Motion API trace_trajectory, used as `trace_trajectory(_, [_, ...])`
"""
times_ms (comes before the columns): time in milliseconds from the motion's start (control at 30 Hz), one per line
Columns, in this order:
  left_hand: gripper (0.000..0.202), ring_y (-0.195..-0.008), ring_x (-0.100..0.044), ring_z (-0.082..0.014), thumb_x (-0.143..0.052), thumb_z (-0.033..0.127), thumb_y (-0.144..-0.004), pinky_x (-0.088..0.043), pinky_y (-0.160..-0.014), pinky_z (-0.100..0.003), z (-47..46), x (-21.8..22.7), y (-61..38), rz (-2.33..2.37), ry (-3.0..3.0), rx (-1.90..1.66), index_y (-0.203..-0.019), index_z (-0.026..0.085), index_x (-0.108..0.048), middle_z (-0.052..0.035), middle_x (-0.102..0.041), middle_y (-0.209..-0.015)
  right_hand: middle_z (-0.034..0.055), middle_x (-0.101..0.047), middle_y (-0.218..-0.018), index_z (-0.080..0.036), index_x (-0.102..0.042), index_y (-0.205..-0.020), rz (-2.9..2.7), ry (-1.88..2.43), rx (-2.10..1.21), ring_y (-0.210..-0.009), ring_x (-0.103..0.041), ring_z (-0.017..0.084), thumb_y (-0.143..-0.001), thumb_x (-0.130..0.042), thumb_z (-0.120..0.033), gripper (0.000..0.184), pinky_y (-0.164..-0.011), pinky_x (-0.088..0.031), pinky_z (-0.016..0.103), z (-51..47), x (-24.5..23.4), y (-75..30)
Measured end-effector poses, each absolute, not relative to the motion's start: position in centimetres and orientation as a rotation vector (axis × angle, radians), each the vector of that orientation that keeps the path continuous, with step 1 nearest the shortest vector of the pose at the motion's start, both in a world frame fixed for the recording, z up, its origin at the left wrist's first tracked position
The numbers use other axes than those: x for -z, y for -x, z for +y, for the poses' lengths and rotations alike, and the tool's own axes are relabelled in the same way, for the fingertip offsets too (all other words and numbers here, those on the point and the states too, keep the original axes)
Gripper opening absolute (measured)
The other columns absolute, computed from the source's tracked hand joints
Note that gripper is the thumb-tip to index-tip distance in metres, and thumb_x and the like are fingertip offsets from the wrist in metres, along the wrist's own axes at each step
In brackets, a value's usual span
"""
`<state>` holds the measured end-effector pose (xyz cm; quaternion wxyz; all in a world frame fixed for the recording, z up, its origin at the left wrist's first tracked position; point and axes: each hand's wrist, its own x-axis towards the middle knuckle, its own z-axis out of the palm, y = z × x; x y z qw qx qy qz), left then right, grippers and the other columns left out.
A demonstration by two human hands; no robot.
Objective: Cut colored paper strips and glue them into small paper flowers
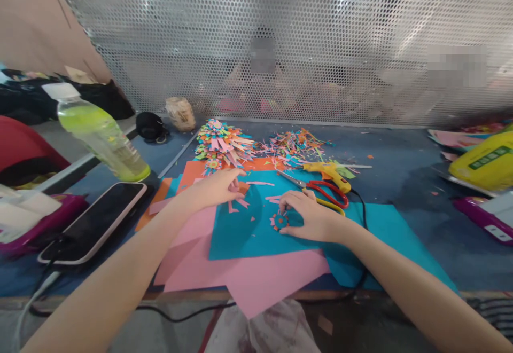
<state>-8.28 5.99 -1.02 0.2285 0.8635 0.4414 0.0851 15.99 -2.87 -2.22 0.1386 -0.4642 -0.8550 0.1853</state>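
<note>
My right hand [306,215] is closed on a small round paper flower [279,221], a blue disc edged with pink and orange bits. Its thumb is at the lower edge and its fingertips at the upper edge, over a blue sheet [236,241]. To the left, my left hand [224,186] hovers low with bent fingers apart, beside an orange scrap [243,188] and thin pink paper strips [232,206]. Whether its fingertips touch a strip is unclear. Red-handled scissors [326,186] and a yellow glue gun [326,171] lie just beyond my right hand.
Behind my hands stand a fringed paper cone [220,144] and a heap of shreds [298,142], before a perforated metal panel [280,11]. At left are a bottle [100,134] and phone [96,222]; at right, a yellow pack [484,161]. A black cord [364,209] crosses the sheets.
</note>
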Motion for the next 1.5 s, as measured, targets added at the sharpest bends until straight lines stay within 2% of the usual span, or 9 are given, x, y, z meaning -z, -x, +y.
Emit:
trace_trajectory(133, [0.064, -0.063, -0.059, -0.0156, -0.065, 0.043, -0.062, -0.039, -0.053, -0.023, 6.2, 1.8, 8.7, 1.209, -2.250, -0.156, -0.117, 0.016, -0.044, -0.0038, -0.061, -0.084, 0.0071, -0.055, -0.108, -0.022, -0.048, -0.105, -2.485, 1.329, -0.547, -0.103, -0.047, 0.024, -0.070, -0.062, -0.042, 0.043, -0.091, -0.025, 0.044, -2.8, 2.3, -16.2])
trace_trajectory(333, [0.059, -0.061, -0.060, -0.0150, -0.061, 0.033, -0.068, -0.040, -0.053, -0.022, 6.8, 2.9, 9.1, 1.077, -2.177, -0.114, -0.121, 0.017, -0.040, 0.0010, -0.061, -0.071, 0.0069, -0.055, -0.111, -0.023, -0.051, -0.107, -2.506, 1.273, -0.601, -0.103, -0.048, 0.024, -0.072, -0.061, -0.043, 0.042, -0.093, -0.026, 0.043, -2.7, 2.5, -16.4])
trace_trajectory(500, [0.053, -0.066, -0.060, -0.0148, -0.056, 0.023, -0.070, -0.045, -0.058, -0.024, 6.6, 2.0, 8.8, 1.081, -2.105, -0.283, -0.120, 0.019, -0.041, -0.0020, -0.060, -0.081, 0.0055, -0.056, -0.108, -0.024, -0.050, -0.111, -2.508, 1.241, -0.616, -0.100, -0.050, 0.022, -0.072, -0.061, -0.043, 0.045, -0.092, -0.028, 0.041, -2.7, 2.5, -16.5])
trace_trajectory(633, [0.045, -0.070, -0.060, -0.0147, -0.056, 0.026, -0.072, -0.048, -0.061, -0.027, 5.6, 0.8, 7.5, 1.021, -2.054, -0.469, -0.116, 0.022, -0.046, -0.0044, -0.059, -0.091, 0.0066, -0.057, -0.107, -0.023, -0.049, -0.112, -2.380, 1.263, -0.509, -0.099, -0.050, 0.022, -0.073, -0.060, -0.045, 0.046, -0.089, -0.031, 0.039, -2.4, 2.2, -16.6])
trace_trajectory(900, [0.037, -0.078, -0.058, -0.0137, -0.065, 0.024, -0.068, -0.049, -0.072, -0.029, 1.3, 0.4, 4.3, 0.706, -1.881, -0.690, -0.103, 0.019, -0.054, -0.0034, -0.060, -0.088, 0.0020, -0.064, -0.077, -0.020, -0.059, -0.083, -2.275, 1.235, -0.420, -0.075, -0.057, 0.016, -0.080, -0.054, -0.032, 0.014, -0.085, -0.031, 0.038, -2.5, 2.5, -15.7])
trace_trajectory(1000, [0.038, -0.078, -0.059, -0.0144, -0.068, 0.024, -0.065, -0.049, -0.069, -0.028, 1.0, 0.7, 3.9, 0.664, -1.727, -0.693, -0.100, 0.017, -0.054, -0.0040, -0.061, -0.087, 0.0014, -0.064, -0.074, -0.020, -0.060, -0.079, -2.266, 1.170, -0.454, -0.072, -0.057, 0.015, -0.081, -0.052, -0.030, 0.013, -0.082, -0.033, 0.037, -2.6, 2.6, -15.7])
trace_trajectory(1200, [0.057, -0.086, -0.060, -0.0181, -0.074, 0.022, -0.058, -0.050, -0.067, -0.028, 1.1, 2.0, 3.4, 0.523, -1.614, -0.722, -0.108, 0.019, -0.050, -0.0073, -0.061, -0.095, -0.0001, -0.062, -0.068, -0.019, -0.059, -0.072, -2.089, 1.126, -0.701, -0.063, -0.056, 0.012, -0.081, -0.051, -0.033, 0.019, -0.061, -0.043, 0.025, -2.7, 2.1, -15.8])
trace_trajectory(1367, [0.020, -0.076, -0.062, -0.0142, -0.066, 0.026, -0.069, -0.050, -0.066, -0.026, 0.7, 2.5, 3.0, 0.576, -1.596, -0.764, -0.085, 0.016, -0.062, -0.0046, -0.065, -0.087, -0.0008, -0.062, -0.067, -0.018, -0.059, -0.070, -2.069, 1.142, -0.724, -0.064, -0.057, 0.013, -0.079, -0.053, -0.033, 0.018, -0.062, -0.045, 0.025, -2.8, 2.0, -15.5])
trace_trajectory(1500, [0.015, -0.067, -0.062, -0.0128, -0.064, 0.029, -0.070, -0.049, -0.059, -0.024, 0.9, 2.5, 2.8, 0.625, -1.567, -0.816, -0.076, 0.015, -0.064, -0.0047, -0.069, -0.083, 0.0005, -0.064, -0.072, -0.019, -0.061, -0.075, -2.155, 1.137, -0.606, -0.068, -0.058, 0.014, -0.081, -0.050, -0.035, 0.020, -0.066, -0.044, 0.025, -2.4, 1.5, -16.2])
